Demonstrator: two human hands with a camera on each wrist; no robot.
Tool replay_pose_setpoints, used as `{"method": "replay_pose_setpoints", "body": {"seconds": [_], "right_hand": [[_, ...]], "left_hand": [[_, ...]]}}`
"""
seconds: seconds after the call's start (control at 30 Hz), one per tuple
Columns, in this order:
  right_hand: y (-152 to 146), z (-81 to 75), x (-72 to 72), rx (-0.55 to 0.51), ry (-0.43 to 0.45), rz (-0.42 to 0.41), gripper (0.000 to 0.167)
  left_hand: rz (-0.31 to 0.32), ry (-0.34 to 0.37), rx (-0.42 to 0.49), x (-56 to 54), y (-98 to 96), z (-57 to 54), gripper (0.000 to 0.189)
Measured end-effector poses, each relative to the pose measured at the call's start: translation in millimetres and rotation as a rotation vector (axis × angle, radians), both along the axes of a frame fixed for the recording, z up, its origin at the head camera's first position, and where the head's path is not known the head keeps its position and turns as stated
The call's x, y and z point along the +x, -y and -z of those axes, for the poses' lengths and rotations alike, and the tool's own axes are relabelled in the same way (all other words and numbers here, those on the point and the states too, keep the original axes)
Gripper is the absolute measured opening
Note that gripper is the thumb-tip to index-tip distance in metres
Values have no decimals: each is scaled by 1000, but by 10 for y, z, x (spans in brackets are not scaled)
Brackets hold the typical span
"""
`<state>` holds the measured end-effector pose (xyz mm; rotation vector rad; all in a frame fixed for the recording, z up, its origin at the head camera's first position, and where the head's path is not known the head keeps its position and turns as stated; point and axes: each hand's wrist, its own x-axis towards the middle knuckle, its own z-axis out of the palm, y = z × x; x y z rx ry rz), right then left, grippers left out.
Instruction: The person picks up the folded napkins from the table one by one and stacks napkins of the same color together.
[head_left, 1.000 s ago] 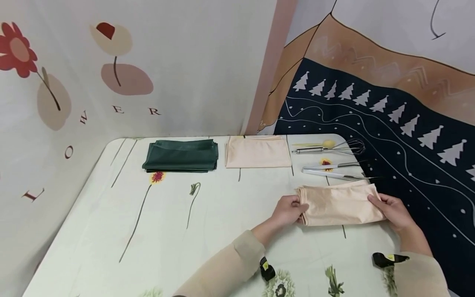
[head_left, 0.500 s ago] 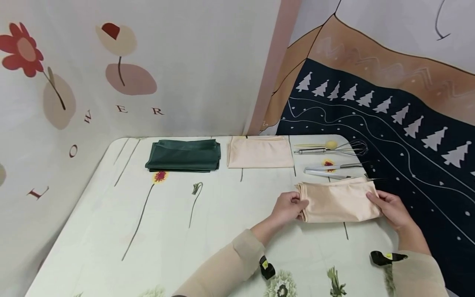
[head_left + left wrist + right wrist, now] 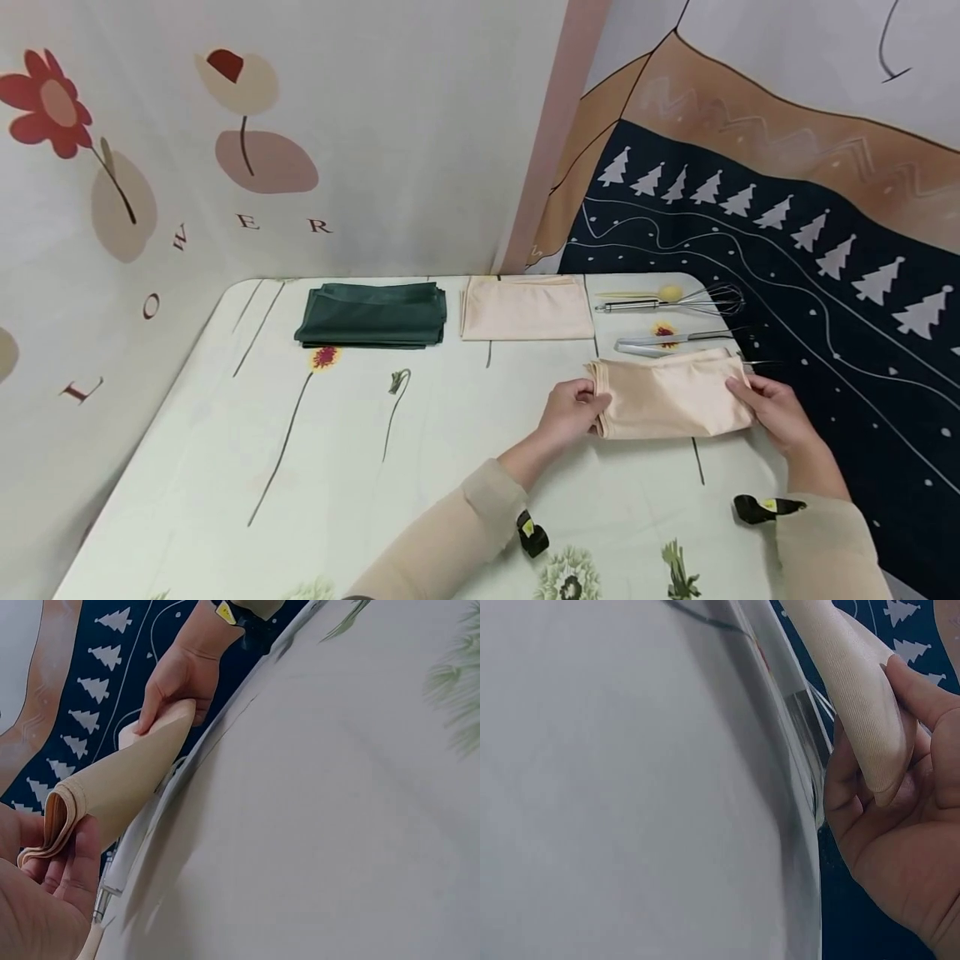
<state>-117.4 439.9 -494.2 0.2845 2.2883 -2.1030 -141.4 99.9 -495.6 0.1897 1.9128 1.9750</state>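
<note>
A folded peach cloth (image 3: 671,396) is held by its two short ends over the right part of the table. My left hand (image 3: 573,410) pinches the left end, thumb on top; in the left wrist view that end (image 3: 64,814) shows several rolled layers between thumb and fingers. At the other end my right hand (image 3: 776,408) grips the cloth, its thumb over the front face. The right wrist view shows the folded end (image 3: 874,712) lying between thumb and fingers, raised above the table surface. Tongs (image 3: 652,343) lie just behind the cloth, partly covered by it in the head view.
Along the back of the table (image 3: 450,483) lie a folded dark green cloth (image 3: 371,315) and a second folded peach cloth (image 3: 527,308). To their right are a whisk (image 3: 660,306) and a yellow spoon-like utensil (image 3: 667,292). The table's right edge borders a dark printed curtain (image 3: 817,317).
Both hands have shifted the peach cloth slightly left and back, toward the tongs, covering more of them in the head view. The grip at both ends stays the same.
</note>
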Motion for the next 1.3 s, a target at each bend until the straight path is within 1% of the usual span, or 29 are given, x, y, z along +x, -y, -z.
{"method": "replay_pose_setpoints", "body": {"seconds": [0.17, 0.37, 0.53, 0.7, 0.83, 1.0, 1.13, 1.27, 1.3], "right_hand": [[68, -42, -37, -24, -13, -17, 26], [173, -151, -100, -74, -37, -41, 26], [249, -246, -164, -54, -36, -48, 25], [316, -321, -224, -29, -50, -59, 23], [360, -341, -268, -15, -61, -63, 25], [401, -330, -330, -7, -69, -77, 28], [433, -316, -394, 13, -68, -102, 29], [481, -311, -461, 44, -64, -130, 27], [496, -312, -477, 39, -63, -135, 26]], "left_hand": [[-21, -14, 6, -24, 72, -40, 13], [-49, -60, -21, -93, 159, -151, 13], [-63, -70, -20, -175, 244, -252, 14], [-78, -61, -22, -245, 314, -310, 16], [-93, -52, -31, -279, 352, -314, 16], [-114, -62, -56, -315, 410, -306, 16], [-149, -71, -72, -356, 474, -298, 17], [-170, -71, -89, -416, 541, -278, 19], [-174, -73, -93, -434, 556, -275, 19]]}}
